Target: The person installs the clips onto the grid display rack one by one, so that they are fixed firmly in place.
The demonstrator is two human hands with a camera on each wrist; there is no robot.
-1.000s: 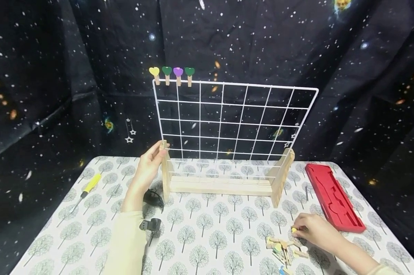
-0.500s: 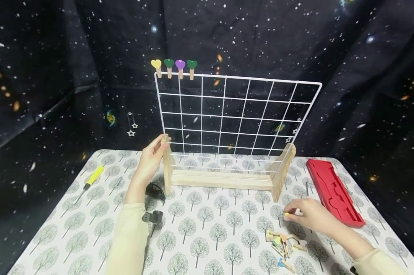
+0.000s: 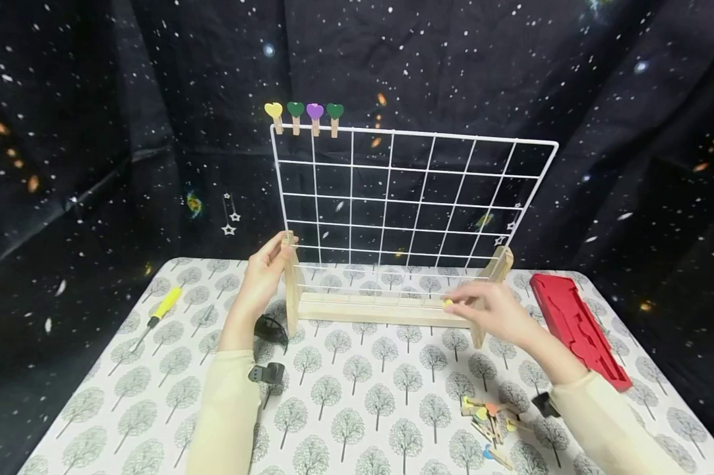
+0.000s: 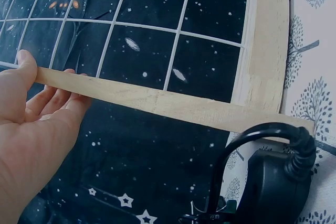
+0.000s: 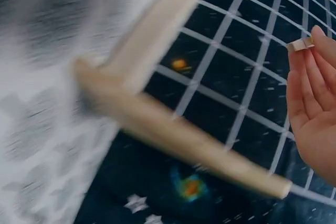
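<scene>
A white wire grid [image 3: 392,198] stands in a wooden stand [image 3: 380,310] on the table. My left hand [image 3: 263,277] grips the top of the stand's left upright [image 4: 157,103], thumb on one side and fingers on the other. My right hand [image 3: 493,310] pinches a small wooden clothespin [image 5: 301,44] with a yellow tip, in front of the stand's right end. Along the grid's top left edge sit a yellow heart clothespin [image 3: 273,112], a purple one [image 3: 315,112] and two green ones, the nearer to the middle being a green heart clothespin [image 3: 335,112].
A pile of loose clothespins [image 3: 490,415] lies at the front right, a blue-tipped clothespin [image 3: 498,455] beside it. A red tray [image 3: 579,330] lies at the right. A yellow-handled screwdriver [image 3: 157,313] is at the left, and a black cable [image 3: 273,330] lies by the stand's left foot.
My right hand has lifted from beside the clothespin pile with the yellow-tipped clothespin and moved up and left to the stand. My left hand keeps its grip on the upright.
</scene>
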